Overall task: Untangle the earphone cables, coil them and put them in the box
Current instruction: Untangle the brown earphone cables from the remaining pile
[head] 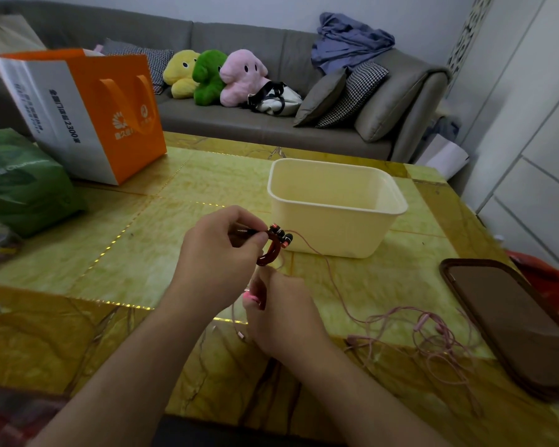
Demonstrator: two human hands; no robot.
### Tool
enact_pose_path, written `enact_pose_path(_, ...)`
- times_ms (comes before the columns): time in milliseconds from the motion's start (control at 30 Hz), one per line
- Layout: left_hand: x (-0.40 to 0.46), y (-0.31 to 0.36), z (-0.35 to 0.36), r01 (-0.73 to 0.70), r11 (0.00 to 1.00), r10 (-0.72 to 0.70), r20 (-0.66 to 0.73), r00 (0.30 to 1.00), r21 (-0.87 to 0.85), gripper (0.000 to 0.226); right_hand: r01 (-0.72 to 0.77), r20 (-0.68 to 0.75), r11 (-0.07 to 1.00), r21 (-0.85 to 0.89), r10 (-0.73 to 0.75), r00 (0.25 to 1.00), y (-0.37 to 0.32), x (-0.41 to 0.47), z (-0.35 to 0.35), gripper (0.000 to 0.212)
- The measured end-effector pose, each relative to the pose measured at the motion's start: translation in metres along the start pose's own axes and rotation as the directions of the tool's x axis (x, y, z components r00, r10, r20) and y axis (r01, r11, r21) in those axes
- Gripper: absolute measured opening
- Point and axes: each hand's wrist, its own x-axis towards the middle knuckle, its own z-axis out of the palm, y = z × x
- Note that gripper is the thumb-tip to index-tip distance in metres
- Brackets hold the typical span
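Dark red, tightly coiled earphone cable (269, 250) sits pinched in our left hand (218, 253) just before the cream plastic box (336, 206), while our right hand (279, 312) closes on a thin pink earphone cable (410, 333), its fingertips hidden.

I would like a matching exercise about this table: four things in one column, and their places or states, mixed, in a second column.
Things:
1. dark red coiled earphone cable
2. pale yellow plastic box
3. pink tangled earphone cable
4. orange paper shopping bag

Places or states:
A. loose on the table, near right
B. pinched in the left hand
C. standing at the far left
D. open, nothing visible inside

Pairs: 1-B, 2-D, 3-A, 4-C
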Motion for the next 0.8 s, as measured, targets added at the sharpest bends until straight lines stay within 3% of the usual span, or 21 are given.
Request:
enact_pose_path(167, -0.003, 0.005, 0.0, 0.022, 0.998, -0.022, 0.0, 1.0, -0.05, 0.018, -0.081, 0.02, 0.908, 0.412, 0.08, 0.997, 0.007, -0.019, -0.046, 0.014)
enact_pose_path(333, -0.012, 0.014, 0.006, 0.019, 0.997, -0.015, 0.045, 0.999, -0.069, 0.016, -0.084, -0.043, 0.764, 0.639, 0.145, 0.989, 0.004, -0.033, -0.099, 0.008)
enact_pose_path(467, -0.021, 0.021, 0.019, 0.013, 0.998, -0.007, 0.096, 0.995, -0.066, 0.017, -0.052, -0.08, 0.711, 0.702, 0.15, 0.985, 0.002, -0.04, -0.118, 0.011)
enact_pose_path(800, -0.034, 0.023, 0.039, 0.017, 0.997, -0.004, 0.161, 0.987, -0.076, 0.019, -0.071, -0.127, 0.751, 0.656, 0.203, 0.971, 0.005, -0.047, -0.129, 0.019)
